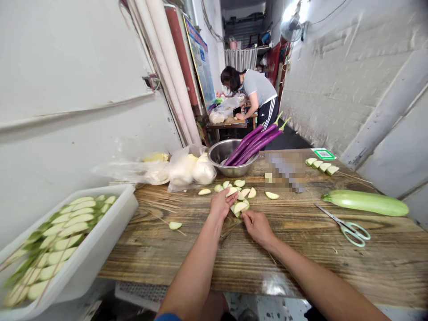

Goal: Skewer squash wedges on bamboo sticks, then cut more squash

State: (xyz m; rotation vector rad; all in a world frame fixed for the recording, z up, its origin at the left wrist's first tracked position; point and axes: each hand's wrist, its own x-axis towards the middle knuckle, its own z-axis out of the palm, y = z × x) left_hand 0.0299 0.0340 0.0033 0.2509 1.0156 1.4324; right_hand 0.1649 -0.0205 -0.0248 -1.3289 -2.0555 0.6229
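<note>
My left hand (220,204) pinches a pale green zucchini slice (231,191) between thumb and fingers. Close beside it, my right hand (258,226) is closed near several stacked zucchini slices (240,207). A thin stick (272,257) shows below the right hand and looks like the end of a bamboo skewer in its grip; the fingers hide most of it. Loose half-round slices (252,192) lie just beyond the hands. One more slice (175,225) rests on a skewer to the left.
A white tub (122,205) of skewered slices stands at left. Bamboo skewers (163,196), bagged pale food (192,171), a steel bowl (217,156) with purple eggplants (254,143), a whole zucchini (368,203), scissors (347,227) and a filled skewer (323,166) surround the workspace. Another person (259,91) bends over a far table.
</note>
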